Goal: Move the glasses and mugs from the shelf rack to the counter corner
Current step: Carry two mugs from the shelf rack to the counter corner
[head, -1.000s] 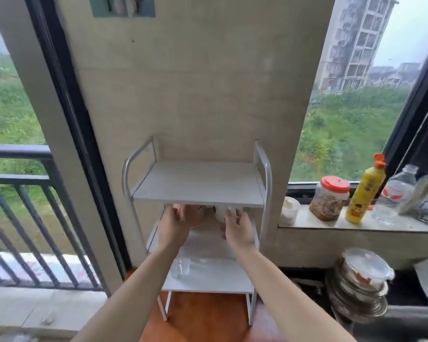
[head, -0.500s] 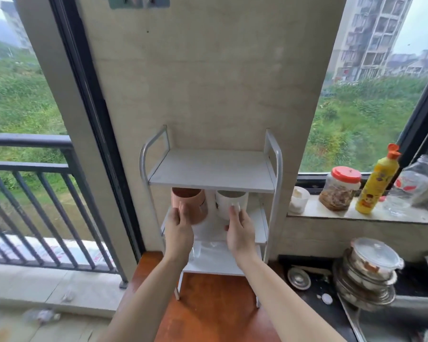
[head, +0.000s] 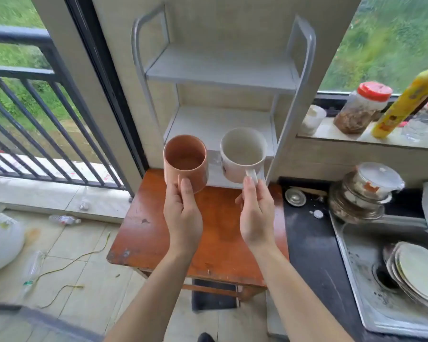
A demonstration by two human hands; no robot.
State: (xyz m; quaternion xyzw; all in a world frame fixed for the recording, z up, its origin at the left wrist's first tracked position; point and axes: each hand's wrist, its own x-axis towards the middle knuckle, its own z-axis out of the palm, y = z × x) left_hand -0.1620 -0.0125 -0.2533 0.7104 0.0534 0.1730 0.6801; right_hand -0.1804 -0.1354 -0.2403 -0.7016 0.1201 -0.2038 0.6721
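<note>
The terracotta mug is in the air, gripped by the left hand: the thumb lies up its near wall and the other fingers wrap round the far side, mostly hidden. Just to its right, apart from it, the white mug hangs from the right hand, which pinches its handle between thumb and curled fingers. Both mugs tilt their open mouths toward the camera.

Right behind the two grips stands the white shelf rack, its lower shelves level with the mugs and its top shelf above them. Below both hands lies the reddish wooden table on which the rack stands. To the right of the right hand runs a black counter, then a stack of bowls and a sink holding plates. Up and right of the white mug, a small white cup, a red-lidded jar and a yellow bottle sit on the window sill.
</note>
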